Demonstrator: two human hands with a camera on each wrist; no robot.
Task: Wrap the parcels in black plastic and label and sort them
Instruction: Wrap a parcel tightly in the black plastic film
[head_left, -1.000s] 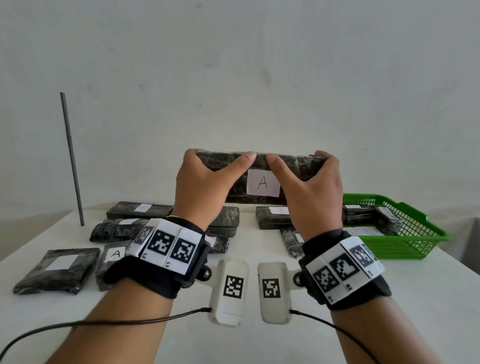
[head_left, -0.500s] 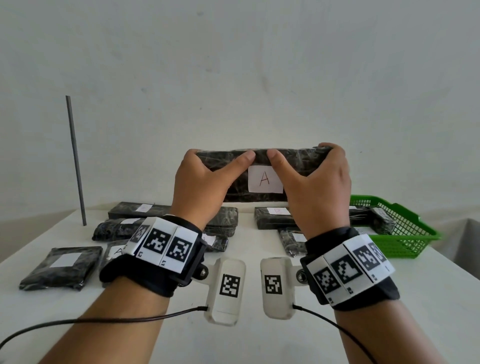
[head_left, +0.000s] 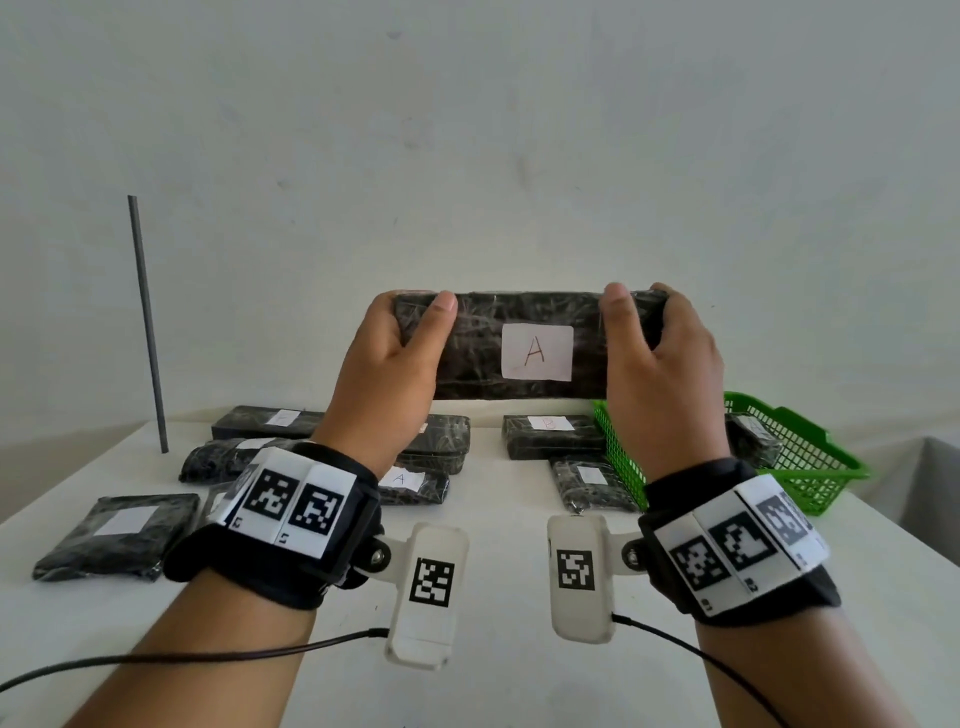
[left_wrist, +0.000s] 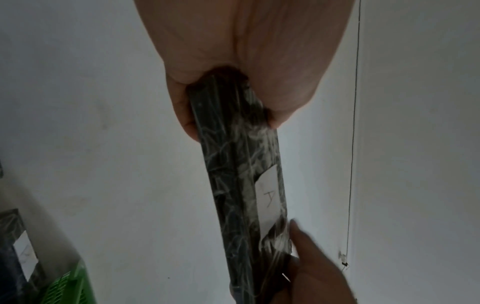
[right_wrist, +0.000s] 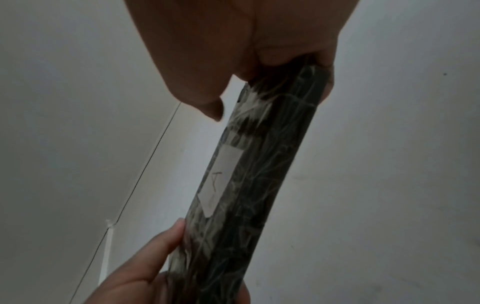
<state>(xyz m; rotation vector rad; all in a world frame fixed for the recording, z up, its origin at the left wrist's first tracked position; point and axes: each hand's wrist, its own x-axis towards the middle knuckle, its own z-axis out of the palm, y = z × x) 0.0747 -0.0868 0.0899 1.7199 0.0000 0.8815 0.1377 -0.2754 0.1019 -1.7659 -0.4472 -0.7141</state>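
I hold a long flat parcel (head_left: 478, 348) wrapped in black plastic upright above the table, its white label marked A (head_left: 537, 352) facing me. My left hand (head_left: 395, 358) grips its left end, thumb on the front face. My right hand (head_left: 660, 364) grips the right end the same way. The left wrist view shows the parcel (left_wrist: 233, 174) running from the left hand (left_wrist: 233, 67) to the other hand. The right wrist view shows the parcel (right_wrist: 265, 164) edge-on under the right hand (right_wrist: 246, 51), with its label (right_wrist: 221, 179).
Several wrapped, labelled parcels lie on the white table (head_left: 509, 675): a group at left (head_left: 119, 535) and more at centre right (head_left: 550, 436). A green basket (head_left: 800, 467) holding parcels stands at the right. A dark rod (head_left: 148, 322) stands upright at the back left.
Both thumbs have slid outward from the label toward the parcel's ends, uncovering the A. The parcel stays raised at about the same height.
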